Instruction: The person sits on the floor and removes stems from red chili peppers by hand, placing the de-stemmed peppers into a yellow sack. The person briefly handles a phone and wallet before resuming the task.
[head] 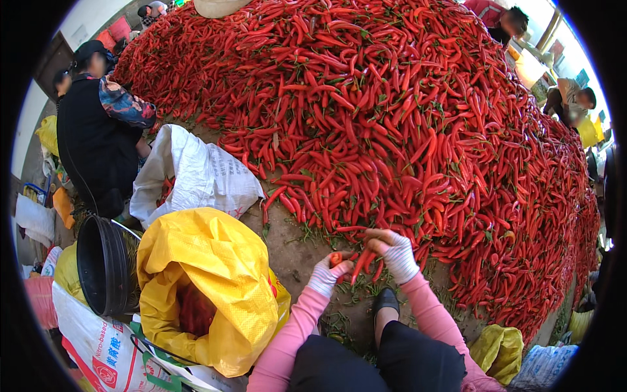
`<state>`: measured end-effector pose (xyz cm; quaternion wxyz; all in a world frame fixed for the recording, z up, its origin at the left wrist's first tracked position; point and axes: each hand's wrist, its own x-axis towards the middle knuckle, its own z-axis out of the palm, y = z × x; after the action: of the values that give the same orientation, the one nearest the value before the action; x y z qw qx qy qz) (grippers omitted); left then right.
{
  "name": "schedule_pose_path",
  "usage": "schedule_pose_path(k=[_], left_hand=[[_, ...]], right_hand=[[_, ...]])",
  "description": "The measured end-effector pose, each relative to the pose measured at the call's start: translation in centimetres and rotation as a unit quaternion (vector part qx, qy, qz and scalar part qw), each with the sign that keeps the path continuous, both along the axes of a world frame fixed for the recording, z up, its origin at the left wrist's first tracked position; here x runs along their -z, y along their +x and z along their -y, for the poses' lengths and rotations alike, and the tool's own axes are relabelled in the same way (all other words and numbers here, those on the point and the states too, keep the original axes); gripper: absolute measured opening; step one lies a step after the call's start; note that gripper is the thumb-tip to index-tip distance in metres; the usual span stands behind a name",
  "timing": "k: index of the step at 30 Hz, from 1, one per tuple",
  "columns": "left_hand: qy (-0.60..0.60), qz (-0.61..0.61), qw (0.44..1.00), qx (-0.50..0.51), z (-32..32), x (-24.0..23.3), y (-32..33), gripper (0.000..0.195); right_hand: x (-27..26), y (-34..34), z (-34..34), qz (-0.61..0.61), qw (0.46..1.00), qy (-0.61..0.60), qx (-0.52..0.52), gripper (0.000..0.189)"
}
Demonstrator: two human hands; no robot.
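Observation:
A huge heap of red chili peppers (392, 122) with green stems spreads before me. My left hand (330, 274), in a striped fingerless glove, is closed around several red chilies (336, 259) at the heap's near edge. Just right of it, my right hand (392, 250), gloved the same way, has its thumb and fingers on red chilies (361, 264) that point down towards the left hand. To the left stands an open yellow woven sack (220, 259) with red chilies inside. Behind that sack, a white woven sack (210, 171) leans open, also with some chilies in it.
A black bucket (100, 264) lies tilted left of the yellow sack. A person in a dark vest (95, 142) crouches at the left; others work at the upper right. Loose stems (343, 318) litter the ground by my shoe (386, 299). A yellow-green sack (498, 350) lies at lower right.

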<state>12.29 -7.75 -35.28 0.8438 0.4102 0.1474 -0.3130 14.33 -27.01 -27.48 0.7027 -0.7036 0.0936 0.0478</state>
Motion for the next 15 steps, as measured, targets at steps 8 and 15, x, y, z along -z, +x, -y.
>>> schedule_pose_path(k=[8,15], left_hand=[[0.247,0.196,0.942,0.116,-0.3,0.1,-1.8,0.040],[-0.130,-0.125,0.970,-0.163,-4.5,3.1,-3.1,0.039]], right_hand=[[3.2,-4.6,-0.4,-0.179,0.919,0.350,-0.010,0.029],[7.3,0.2,-1.0,0.087,0.775,-0.580,-0.237,0.028]])
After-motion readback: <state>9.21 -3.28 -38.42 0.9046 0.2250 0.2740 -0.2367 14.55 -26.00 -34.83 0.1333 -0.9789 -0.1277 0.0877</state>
